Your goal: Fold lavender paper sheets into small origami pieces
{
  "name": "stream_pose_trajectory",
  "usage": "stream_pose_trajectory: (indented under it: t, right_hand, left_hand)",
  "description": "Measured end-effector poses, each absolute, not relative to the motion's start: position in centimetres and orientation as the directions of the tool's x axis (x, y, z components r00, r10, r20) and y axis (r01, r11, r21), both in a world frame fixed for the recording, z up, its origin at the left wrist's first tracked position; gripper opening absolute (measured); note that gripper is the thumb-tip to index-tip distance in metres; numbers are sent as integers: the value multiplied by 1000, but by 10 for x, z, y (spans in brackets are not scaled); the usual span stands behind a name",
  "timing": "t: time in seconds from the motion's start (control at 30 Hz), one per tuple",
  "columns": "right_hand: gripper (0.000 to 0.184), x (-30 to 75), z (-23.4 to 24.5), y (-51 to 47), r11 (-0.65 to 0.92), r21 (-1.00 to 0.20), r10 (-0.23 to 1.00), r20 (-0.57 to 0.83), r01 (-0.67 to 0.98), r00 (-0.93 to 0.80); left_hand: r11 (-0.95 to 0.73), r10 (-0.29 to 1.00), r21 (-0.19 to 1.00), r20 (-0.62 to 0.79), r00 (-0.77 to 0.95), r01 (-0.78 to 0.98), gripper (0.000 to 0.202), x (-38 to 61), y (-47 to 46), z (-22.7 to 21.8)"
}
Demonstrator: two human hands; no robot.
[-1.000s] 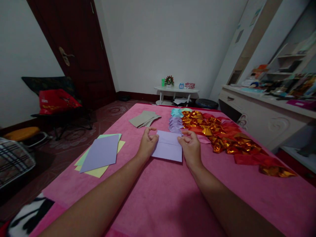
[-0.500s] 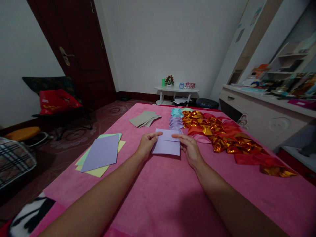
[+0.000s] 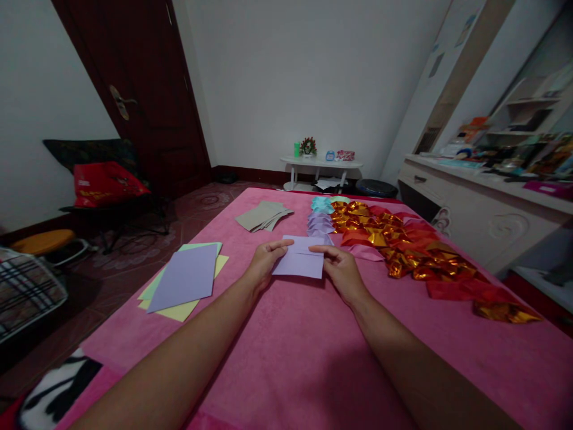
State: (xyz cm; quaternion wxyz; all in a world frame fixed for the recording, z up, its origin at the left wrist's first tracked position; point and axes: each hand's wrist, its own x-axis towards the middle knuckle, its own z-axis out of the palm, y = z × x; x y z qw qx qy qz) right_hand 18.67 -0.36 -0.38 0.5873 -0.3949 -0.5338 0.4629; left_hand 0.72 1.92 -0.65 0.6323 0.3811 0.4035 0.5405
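Observation:
A lavender sheet of paper (image 3: pixel 299 264), with a folded flap along its far part, is held just above the pink cloth. My left hand (image 3: pixel 267 263) pinches its left edge, thumb on top and the other fingers partly hidden beneath. On the opposite side, my right hand (image 3: pixel 344 269) grips the right edge with the thumb across the flap. Behind the paper lies a row of lavender folded paper pieces (image 3: pixel 319 223). To the left rests a stack of coloured sheets (image 3: pixel 184 278), lavender on top with green and yellow showing under it.
A fan of grey cards (image 3: pixel 263 215) lies at the far left of the pink cloth (image 3: pixel 277 358). Gold and red foil pieces (image 3: pixel 376 230) spread over the right side. Beyond are a small white table (image 3: pixel 320 162), a chair with a red bag (image 3: pixel 107 184), and a cluttered dresser (image 3: pixel 483 191).
The lavender paper has shifted slightly left, and its near edge sits a little higher in view. My right hand has moved slightly left with it; both hands keep their hold.

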Motion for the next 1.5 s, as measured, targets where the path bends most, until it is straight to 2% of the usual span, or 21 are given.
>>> stream_pose_trajectory:
  t: [0.13,0.27,0.43,0.6,0.77,0.87,1.0,1.13,1.23,1.4,1.5]
  right_hand:
    - [22,192,-12,2,362,-931,932,363,39,21]
    - [31,192,-14,3,458,-868,888,457,191,-55]
    - [36,194,-13,4,519,-792,853,499,322,-149]
    - [34,203,-18,9,544,-676,832,510,497,-218]
    - [38,204,-15,6,610,-486,755,596,626,-273]
    - [34,203,-10,3,645,-428,713,636,633,-296]
    - [19,202,-7,1,643,-470,744,570,605,-348]
    - [16,203,-9,1,631,-520,773,479,576,-415]
    - [13,203,-9,1,611,-560,791,456,559,-408]
    - [20,202,-5,2,568,-608,823,428,554,-373]
    - [28,201,-6,3,553,-603,833,428,575,-352]
  left_hand:
    - [74,995,950,-52,80,-304,44,9,19,-9]
    - [-5,1000,985,4,-2,-174,39,11,20,-14]
    - [-144,983,984,154,-103,104,29,8,26,-22]
    - [-170,972,936,211,-105,308,25,5,30,-27]
    - [-154,964,919,220,-149,364,23,2,31,-26]
    - [-113,967,931,184,-178,348,24,1,30,-24]
    - [-119,972,898,192,-133,424,22,1,25,-19]
    - [-122,972,737,223,-69,665,20,-1,18,-13]
    - [-145,971,635,240,-15,759,17,-5,17,-10]
    - [-263,935,580,351,54,771,14,-15,27,-13]
    - [-347,932,620,313,183,704,13,-22,35,-16]
